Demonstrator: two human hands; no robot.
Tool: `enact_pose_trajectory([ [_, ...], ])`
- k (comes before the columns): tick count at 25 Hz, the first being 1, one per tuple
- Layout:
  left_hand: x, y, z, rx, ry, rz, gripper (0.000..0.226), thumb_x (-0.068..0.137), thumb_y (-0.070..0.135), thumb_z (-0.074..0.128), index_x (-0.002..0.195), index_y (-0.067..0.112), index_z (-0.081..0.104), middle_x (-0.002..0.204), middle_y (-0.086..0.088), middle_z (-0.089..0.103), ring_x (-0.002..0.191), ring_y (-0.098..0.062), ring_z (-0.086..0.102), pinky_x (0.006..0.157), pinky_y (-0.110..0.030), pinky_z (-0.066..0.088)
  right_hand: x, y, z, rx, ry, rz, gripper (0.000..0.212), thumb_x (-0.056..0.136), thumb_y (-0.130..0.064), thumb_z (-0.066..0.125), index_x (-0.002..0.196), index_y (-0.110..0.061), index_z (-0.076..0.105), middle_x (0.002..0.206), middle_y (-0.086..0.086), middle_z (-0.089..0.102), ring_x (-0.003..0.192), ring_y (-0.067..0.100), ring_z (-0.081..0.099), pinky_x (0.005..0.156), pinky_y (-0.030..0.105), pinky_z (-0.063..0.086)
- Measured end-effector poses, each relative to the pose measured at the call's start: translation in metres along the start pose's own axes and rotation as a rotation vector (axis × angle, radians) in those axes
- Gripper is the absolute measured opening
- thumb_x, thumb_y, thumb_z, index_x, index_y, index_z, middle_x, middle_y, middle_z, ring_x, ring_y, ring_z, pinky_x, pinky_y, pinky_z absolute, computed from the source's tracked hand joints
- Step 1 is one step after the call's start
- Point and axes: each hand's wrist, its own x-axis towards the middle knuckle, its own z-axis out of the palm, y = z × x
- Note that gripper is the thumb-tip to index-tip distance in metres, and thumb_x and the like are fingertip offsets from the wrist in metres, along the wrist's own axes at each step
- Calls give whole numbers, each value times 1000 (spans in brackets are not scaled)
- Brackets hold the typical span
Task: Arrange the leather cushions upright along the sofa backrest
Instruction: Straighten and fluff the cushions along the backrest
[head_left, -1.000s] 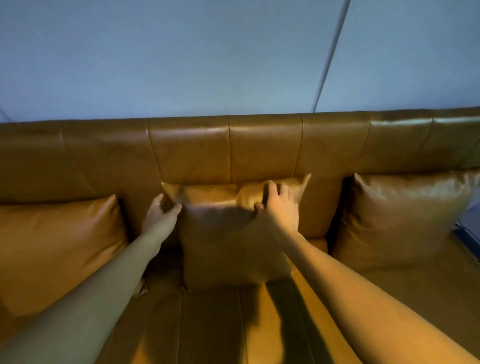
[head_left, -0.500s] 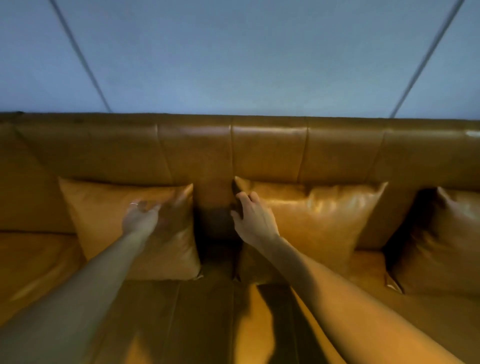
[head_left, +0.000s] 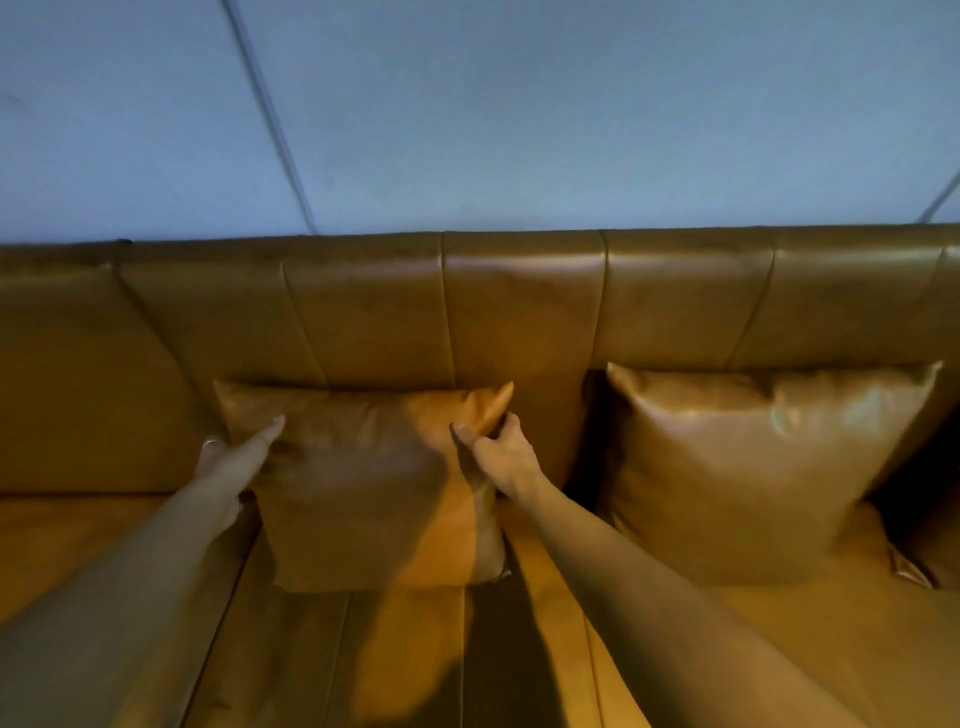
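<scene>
A tan leather cushion (head_left: 374, 483) stands upright against the sofa backrest (head_left: 519, 306), left of centre. My right hand (head_left: 493, 449) pinches its upper right corner. My left hand (head_left: 234, 460) lies along its left edge with fingers extended, pressing the side. A second, shinier leather cushion (head_left: 748, 467) stands upright against the backrest to the right, untouched. The corner of a third cushion (head_left: 911, 569) peeks in at the far right edge.
The brown leather sofa seat (head_left: 405, 654) stretches below the cushions. A pale blue wall (head_left: 467, 114) rises behind the backrest. At far left the sofa seat (head_left: 62, 540) carries nothing.
The view has swung left. My right hand left the middle cushion and now grips the left cushion's upper right corner. My left hand slid to that cushion's left edge.
</scene>
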Motion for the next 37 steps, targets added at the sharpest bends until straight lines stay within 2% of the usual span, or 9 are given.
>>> enact_pose_trajectory([
  [2,-46,22,-3,-62,-133,2,113,50,81,77,142,23,44,142,-6,55,121,-33,58,80,-49,52,8,0,9,75,12,34,98,84,-58,69,158,-18,18,153,10,46,137,37,45,114,49,37],
  [5,-110,53,-2,-103,-187,-12,92,77,61,72,148,15,37,151,-14,45,133,-38,48,98,-53,44,18,1,14,115,31,59,93,83,-56,72,154,-17,26,149,9,51,134,36,49,112,50,39],
  [8,-108,51,6,-162,-251,-55,106,74,59,76,155,28,16,160,-8,30,143,-36,33,112,-58,32,23,0,19,78,57,28,79,84,-53,72,146,-17,37,143,8,55,129,35,53,109,48,42],
  [10,-100,46,12,-213,-197,-40,105,75,54,78,154,29,14,160,-9,29,143,-37,31,112,-61,29,25,-2,22,34,79,-6,75,85,-53,71,144,-18,40,141,6,56,129,34,53,109,48,42],
  [13,-95,46,19,-250,-123,-1,94,79,45,78,150,21,22,155,-11,35,139,-36,37,111,-59,32,25,-3,29,-2,116,-72,71,85,-54,70,142,-21,43,141,5,57,128,33,55,110,51,43],
  [21,-93,55,-13,-266,-31,85,87,80,40,79,146,18,27,149,-11,43,137,-36,41,111,-55,32,17,-25,58,-34,130,-165,73,81,-58,72,139,-21,47,137,4,60,126,33,57,107,50,45],
  [27,-79,37,-26,-206,-150,89,89,83,36,76,149,24,18,154,-8,35,140,-35,36,110,-60,32,29,-18,80,-42,56,-113,83,85,-54,71,149,-17,32,143,8,55,131,36,52,109,50,44],
  [34,-74,40,-16,-172,-103,95,81,84,30,77,145,21,25,150,-8,41,138,-36,40,109,-61,34,31,-15,73,-63,203,-172,62,80,-55,74,129,-23,54,124,2,67,118,31,61,102,46,47],
  [37,-73,35,-4,-190,-93,113,78,84,26,77,143,21,27,148,-9,43,135,-35,43,110,-56,36,37,-10,69,-25,215,-149,70,78,-56,75,134,-22,52,129,4,65,122,34,58,106,48,44],
])
